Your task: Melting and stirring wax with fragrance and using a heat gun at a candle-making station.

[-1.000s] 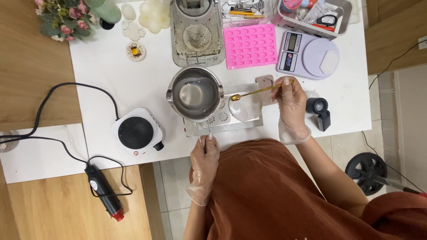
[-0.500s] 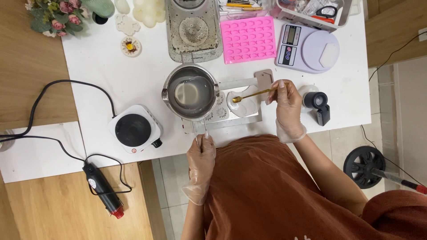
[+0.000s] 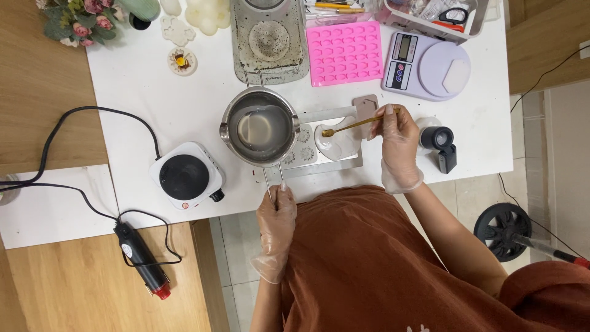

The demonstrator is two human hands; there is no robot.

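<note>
At the far left corner of the white table [image 3: 153, 92] stands a bunch of pink flowers [image 3: 77, 18]; nearer, off the table's left edge on the wooden surface, lies a black heat gun [image 3: 142, 261] with a red tip, its cord looping back toward the table; just right of it, on the table's near edge, sits a small white hot plate [image 3: 186, 176] with a black round top; to its right the steel melting pot [image 3: 260, 126] is over the table, pale wax showing inside, its thin wire handle running toward the near edge; the left hand [image 3: 278, 215], in a clear glove, is closed around the end of that handle; beyond the pot, at the far edge, stands a wax-spattered metal appliance [image 3: 269, 40]; right of the pot, a clear silicone mould [image 3: 337, 142] rests on a metal tray [image 3: 326, 167], just beside the pot's rim; farther away lies a pink silicone mould sheet [image 3: 345, 52]; a slim gold spoon [image 3: 353, 127] reaches over the clear mould, its bowl toward the pot; the right hand [image 3: 399, 138], also gloved, pinches the spoon's handle between fingertips and thumb; beyond it sits a pale kitchen scale [image 3: 427, 64]; just right of the hand stands a small black cylinder [image 3: 439, 140] beside a dark block.
</note>
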